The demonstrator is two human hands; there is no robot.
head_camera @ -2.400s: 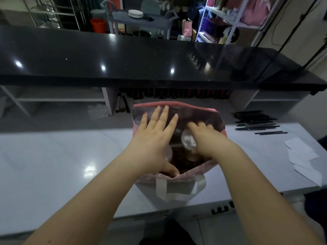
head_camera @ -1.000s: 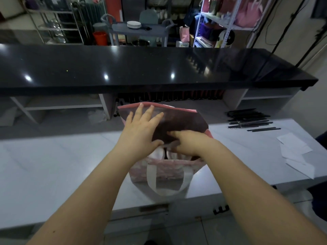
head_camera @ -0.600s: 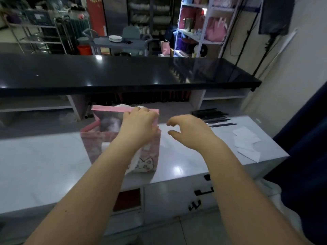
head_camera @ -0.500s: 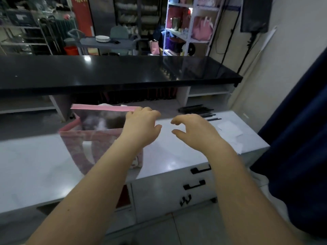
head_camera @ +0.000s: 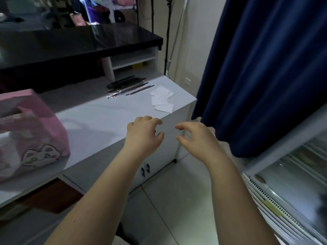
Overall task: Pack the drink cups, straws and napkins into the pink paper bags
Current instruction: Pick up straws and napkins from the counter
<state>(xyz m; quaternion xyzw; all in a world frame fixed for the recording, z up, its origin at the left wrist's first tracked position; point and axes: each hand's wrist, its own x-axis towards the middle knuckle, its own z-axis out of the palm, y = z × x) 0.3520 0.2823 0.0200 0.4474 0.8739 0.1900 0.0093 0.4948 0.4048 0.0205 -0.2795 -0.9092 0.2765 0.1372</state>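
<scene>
A pink paper bag [head_camera: 33, 135] with a cat print stands at the far left on the white counter [head_camera: 109, 119], blurred; its contents are hidden. Black wrapped straws [head_camera: 127, 85] lie at the counter's back right, with white napkins [head_camera: 161, 100] beside them near the right corner. My left hand [head_camera: 144, 137] hovers off the counter's front right edge, fingers loosely curled, holding nothing. My right hand [head_camera: 193, 137] hovers just right of it, also loosely curled and empty. Both are well away from the bag.
A black raised bar top [head_camera: 85, 41] runs behind the counter. A dark blue curtain [head_camera: 261, 71] hangs at the right. A glass-fronted fridge [head_camera: 292, 177] stands at the lower right. White cabinet doors [head_camera: 154, 167] sit under the counter, above a tiled floor.
The view has swung right: the bag has slid to the left edge of the view. My left hand has let go of the bag, and both hands now hover empty past the counter's corner.
</scene>
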